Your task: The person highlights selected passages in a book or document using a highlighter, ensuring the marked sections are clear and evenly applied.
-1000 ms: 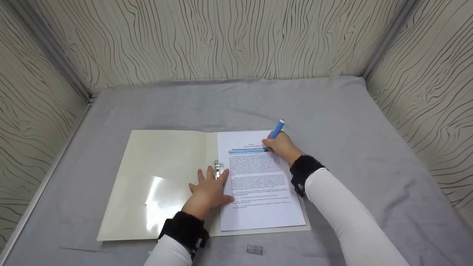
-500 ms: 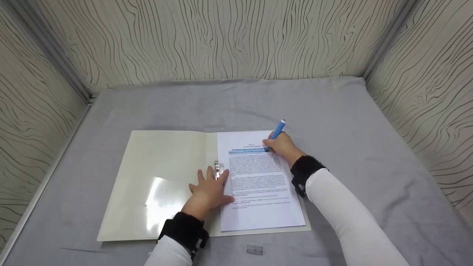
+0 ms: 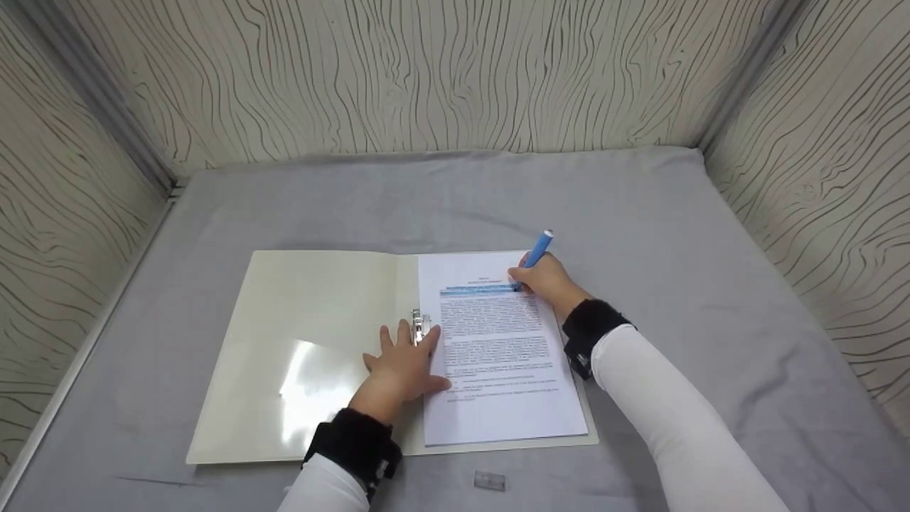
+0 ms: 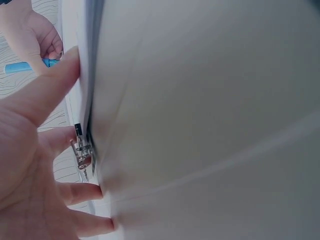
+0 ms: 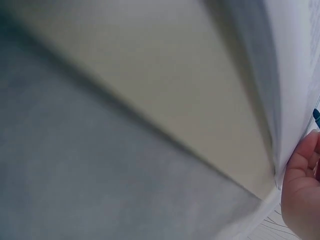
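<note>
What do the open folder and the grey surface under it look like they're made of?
The folder looks like smooth, glossy plastic or coated card: cream-coloured, with a bright glare patch on its left flap. The table covering looks like soft, matte grey fabric, perhaps felt or fleece: no shine, faint creases.

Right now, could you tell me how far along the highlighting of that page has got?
Done: one blue band runs across the top text line of the page. In hand: the right hand holds the blue highlighter with its tip at that band's right end, while the left hand lies flat on the open folder. Left: the paragraphs below look unmarked.
</note>
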`<action>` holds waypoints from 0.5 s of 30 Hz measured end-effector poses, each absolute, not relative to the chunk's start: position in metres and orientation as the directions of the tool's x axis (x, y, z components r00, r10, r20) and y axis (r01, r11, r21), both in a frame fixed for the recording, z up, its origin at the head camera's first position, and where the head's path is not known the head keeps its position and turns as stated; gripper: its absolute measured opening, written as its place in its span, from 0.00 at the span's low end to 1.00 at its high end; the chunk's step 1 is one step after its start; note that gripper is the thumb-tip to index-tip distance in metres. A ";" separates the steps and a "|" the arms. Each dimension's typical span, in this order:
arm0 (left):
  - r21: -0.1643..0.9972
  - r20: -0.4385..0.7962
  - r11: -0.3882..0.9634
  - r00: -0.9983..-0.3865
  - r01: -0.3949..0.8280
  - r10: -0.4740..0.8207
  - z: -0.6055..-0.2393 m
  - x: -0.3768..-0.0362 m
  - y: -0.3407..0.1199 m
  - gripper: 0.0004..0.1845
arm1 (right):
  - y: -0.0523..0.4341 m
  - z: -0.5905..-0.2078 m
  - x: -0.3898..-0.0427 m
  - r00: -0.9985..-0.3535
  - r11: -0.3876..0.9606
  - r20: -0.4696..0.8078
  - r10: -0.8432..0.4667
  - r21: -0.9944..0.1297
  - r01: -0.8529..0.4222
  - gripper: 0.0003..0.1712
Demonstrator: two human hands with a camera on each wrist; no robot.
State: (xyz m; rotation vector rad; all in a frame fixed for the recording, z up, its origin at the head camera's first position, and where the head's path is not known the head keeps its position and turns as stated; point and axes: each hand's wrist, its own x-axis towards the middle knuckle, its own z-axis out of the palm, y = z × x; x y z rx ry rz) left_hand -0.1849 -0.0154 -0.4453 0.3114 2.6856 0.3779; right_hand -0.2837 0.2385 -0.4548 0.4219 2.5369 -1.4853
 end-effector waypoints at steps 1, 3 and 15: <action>0.308 -0.364 0.938 -0.891 0.160 0.271 -0.445 -0.185 -0.015 0.46 | 0.239 -0.455 -0.284 -0.946 0.462 -0.284 0.155 -0.826 0.324 0.11; 0.310 -0.361 0.937 -0.892 0.162 0.274 -0.445 -0.185 -0.016 0.46 | 0.239 -0.455 -0.284 -0.950 0.474 -0.272 0.151 -0.824 0.311 0.11; 0.316 -0.355 0.935 -0.895 0.158 0.271 -0.447 -0.186 -0.016 0.46 | 0.240 -0.454 -0.284 -0.944 0.477 -0.293 0.153 -0.815 0.330 0.10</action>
